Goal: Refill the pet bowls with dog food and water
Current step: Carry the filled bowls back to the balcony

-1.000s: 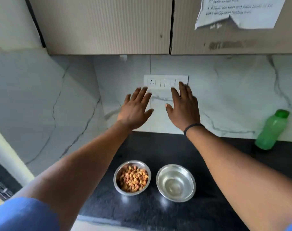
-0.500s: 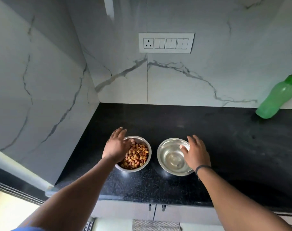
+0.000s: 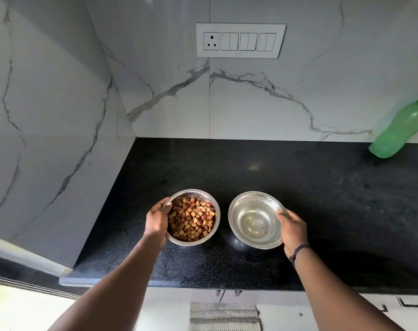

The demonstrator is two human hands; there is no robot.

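Two steel bowls, centre of frame, each gripped.
Left hand (image 3: 156, 219) grasps kibble bowl (image 3: 211, 201) rim; right hand (image 3: 292, 229) grasps water bowl (image 3: 255, 198) rim; green bottle (image 3: 400, 130) far right.

Hands now gripping the bowls

Since a moment ago, left hand (image 3: 156, 222) has closed on the food bowl (image 3: 193, 194); right hand (image 3: 292, 229) on the water bowl (image 3: 251, 199).

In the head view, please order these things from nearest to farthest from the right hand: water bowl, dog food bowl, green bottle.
From the right hand:
1. Water bowl: gripped at its right rim.
2. Dog food bowl: left of it, gripped by the left hand.
3. Green bottle: far right, by the wall.
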